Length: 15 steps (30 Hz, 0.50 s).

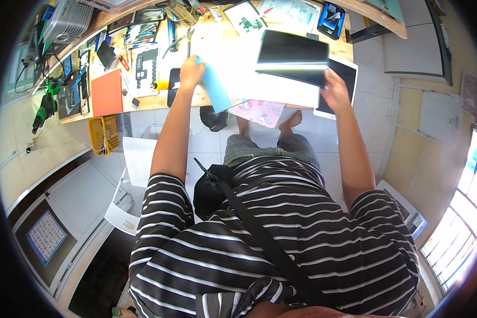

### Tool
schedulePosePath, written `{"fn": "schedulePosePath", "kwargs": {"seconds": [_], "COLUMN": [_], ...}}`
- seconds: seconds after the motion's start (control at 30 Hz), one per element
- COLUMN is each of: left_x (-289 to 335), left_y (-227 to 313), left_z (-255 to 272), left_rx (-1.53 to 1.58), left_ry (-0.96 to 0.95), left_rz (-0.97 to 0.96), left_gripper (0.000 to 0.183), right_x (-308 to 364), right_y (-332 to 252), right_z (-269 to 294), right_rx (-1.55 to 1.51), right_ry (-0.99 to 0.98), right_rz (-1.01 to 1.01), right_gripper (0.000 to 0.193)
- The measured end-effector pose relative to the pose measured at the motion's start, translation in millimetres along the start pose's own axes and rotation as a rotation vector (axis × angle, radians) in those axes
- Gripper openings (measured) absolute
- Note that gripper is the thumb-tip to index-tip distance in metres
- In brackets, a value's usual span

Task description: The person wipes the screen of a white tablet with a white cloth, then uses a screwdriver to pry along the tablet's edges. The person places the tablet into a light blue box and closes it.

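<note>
My left hand (192, 72) is closed on the upper end of a light-blue flat strip (215, 90), which slants down past the front edge of the workbench. Whether the strip is cloth or a stiff sheet I cannot tell. My right hand (336, 91) grips the right corner of a dark, glossy screen panel (289, 49), tilted over the bench with a bright band of light reflected across it. Partly behind that hand lies a white-framed tablet (350, 77) at the bench's right end. A black phone (173, 95) rests beside my left wrist, near a yellow-handled tool (159, 85).
Pliers (190, 41) lie beyond my left hand. Leftward are an orange sheet (106, 93) and several small tools (143, 33). A blue-and-black box (331, 20) and a tray with green parts (245, 18) sit at the back. A yellow basket (104, 137) stands below the bench.
</note>
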<state>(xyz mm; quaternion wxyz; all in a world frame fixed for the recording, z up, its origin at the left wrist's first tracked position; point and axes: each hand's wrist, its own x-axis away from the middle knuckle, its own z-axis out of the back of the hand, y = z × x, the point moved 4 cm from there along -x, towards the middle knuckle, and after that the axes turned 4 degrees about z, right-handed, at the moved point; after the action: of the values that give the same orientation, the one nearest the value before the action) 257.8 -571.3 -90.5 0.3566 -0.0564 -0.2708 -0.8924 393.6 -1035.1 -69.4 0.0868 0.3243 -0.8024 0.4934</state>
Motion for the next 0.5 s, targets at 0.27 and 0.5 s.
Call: {"fn": "schedulePosePath", "kwargs": {"seconds": [0.27,0.5], "left_x": [-34.8,7.3], "left_y": [-7.9,53.1], "left_z": [-2.8,7.5], "left_rx": [0.021,-0.435], "left_ry": [-0.136,-0.219], "left_rz": [0.017,-0.159], "left_gripper": [0.054,0.099], "right_x": [118.9,153.8], "right_y": [-39.5,-19.1], "right_z": [153.2,185.2], "right_rx": [-0.068,-0.141], "right_ry": [0.496,0.601], "right_rz": [0.228,0.283], "right_gripper": [0.029,0.025]}}
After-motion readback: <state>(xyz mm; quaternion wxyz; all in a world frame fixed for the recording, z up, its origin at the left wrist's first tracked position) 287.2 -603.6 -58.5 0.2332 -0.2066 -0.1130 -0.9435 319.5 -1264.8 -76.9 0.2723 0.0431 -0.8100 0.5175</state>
